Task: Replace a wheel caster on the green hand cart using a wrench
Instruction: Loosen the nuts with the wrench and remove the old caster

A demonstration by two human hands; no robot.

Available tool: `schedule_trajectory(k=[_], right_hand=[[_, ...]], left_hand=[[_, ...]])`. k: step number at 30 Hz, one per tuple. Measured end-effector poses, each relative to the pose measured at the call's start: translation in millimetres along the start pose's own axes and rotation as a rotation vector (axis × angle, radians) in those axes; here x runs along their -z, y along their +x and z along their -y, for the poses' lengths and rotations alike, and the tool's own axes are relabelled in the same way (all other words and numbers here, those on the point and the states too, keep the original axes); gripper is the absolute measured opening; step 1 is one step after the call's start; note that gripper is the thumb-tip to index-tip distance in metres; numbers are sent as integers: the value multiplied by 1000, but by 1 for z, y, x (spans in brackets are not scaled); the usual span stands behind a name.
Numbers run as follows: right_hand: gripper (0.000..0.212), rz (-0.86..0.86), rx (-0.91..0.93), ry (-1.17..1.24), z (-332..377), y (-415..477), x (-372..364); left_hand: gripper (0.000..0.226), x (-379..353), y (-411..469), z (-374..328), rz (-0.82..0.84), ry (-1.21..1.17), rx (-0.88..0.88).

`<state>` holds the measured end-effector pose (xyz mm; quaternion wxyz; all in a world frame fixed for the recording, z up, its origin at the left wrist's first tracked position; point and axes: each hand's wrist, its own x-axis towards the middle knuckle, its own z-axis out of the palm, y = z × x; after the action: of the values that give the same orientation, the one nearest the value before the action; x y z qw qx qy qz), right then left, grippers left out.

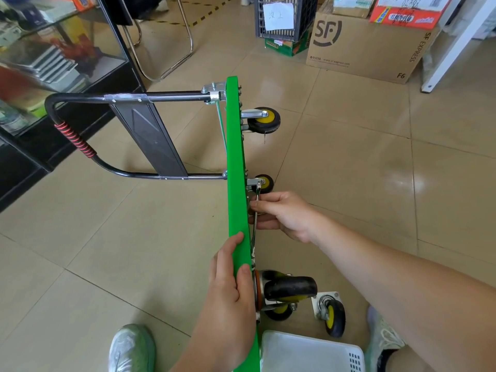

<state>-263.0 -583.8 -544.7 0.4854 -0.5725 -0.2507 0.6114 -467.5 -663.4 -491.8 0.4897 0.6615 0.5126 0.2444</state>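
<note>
The green hand cart (234, 157) stands on its side edge on the floor, its black handle (80, 146) folded out to the left. My left hand (230, 291) grips the near end of the green deck. My right hand (284, 216) holds a slim metal wrench (255, 232) against the underside, by the lower far caster (264, 183). Another far caster (264, 120) sticks out higher up. A large black caster (290, 288) is mounted near my left hand. A loose caster (331, 314) lies on the floor beside it.
A white plastic basket (308, 353) sits at the bottom between my shoes (131, 347). Cardboard boxes (370, 47) and a grey crate (284, 17) stand at the back right. A glass display cabinet (53, 63) and a chair frame (166, 49) line the left.
</note>
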Motion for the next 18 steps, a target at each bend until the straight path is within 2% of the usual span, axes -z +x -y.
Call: schedule_trajectory(k=[4,9,18], right_hand=[[17,44,-2,-11,-1,-1,-1],[29,36,1,-26,-7,0,-2],[20,15,-27,-28,-12,-3,-2]], left_hand=[[45,0,0,1,-6,-2,0],[43,0,0,2,-3,3,-8],[46,1,0,3,3,-5,-8]])
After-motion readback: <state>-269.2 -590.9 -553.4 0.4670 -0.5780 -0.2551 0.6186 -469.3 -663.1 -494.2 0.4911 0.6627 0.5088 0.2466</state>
